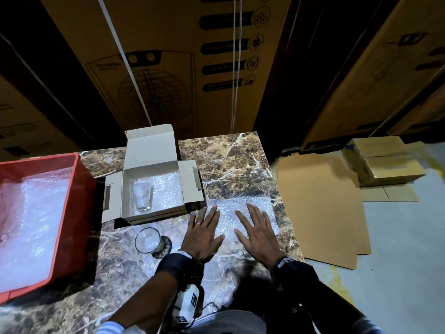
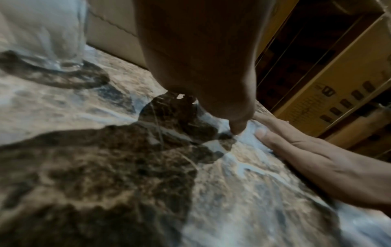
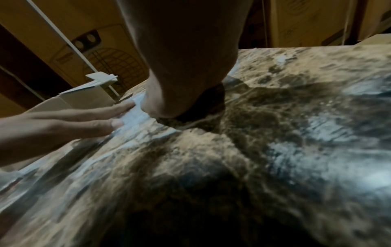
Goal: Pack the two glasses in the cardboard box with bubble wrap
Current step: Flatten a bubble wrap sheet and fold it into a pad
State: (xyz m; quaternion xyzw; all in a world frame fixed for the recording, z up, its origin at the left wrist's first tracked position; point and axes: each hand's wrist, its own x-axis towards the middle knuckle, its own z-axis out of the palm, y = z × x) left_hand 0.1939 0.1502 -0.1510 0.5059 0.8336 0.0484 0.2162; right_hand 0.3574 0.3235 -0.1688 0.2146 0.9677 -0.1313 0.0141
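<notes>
Brown marbled stone forms the tabletop (image 1: 240, 160), with tall printed cardboard cartons (image 1: 168, 56) standing behind it. At the far left sits a red plastic tub (image 1: 81, 189) holding a heap of bubble wrap (image 1: 36, 213). Next to it, a small grey cardboard box (image 1: 149, 150) lies open with its lid up and side flaps spread; its floor is lined with bubble wrap, and one clear glass (image 1: 142, 195) lies on its side in the left half. Just in front of the box, a second glass (image 1: 148, 240) stands upright on the table, close beside the left wrist. To the right of that glass, the left hand (image 1: 203, 233), wearing a ring, lies flat with fingers straight and spread, pressing on a loose sheet of bubble wrap (image 1: 231, 208) spread on the stone. The right hand (image 1: 258, 233) lies the same way on the sheet's right part, fingers straight, gripping nothing. Past the table's right edge, flattened cardboard (image 1: 320, 208) and a small stack of brown boxes (image 1: 382, 162) rest on the floor.
</notes>
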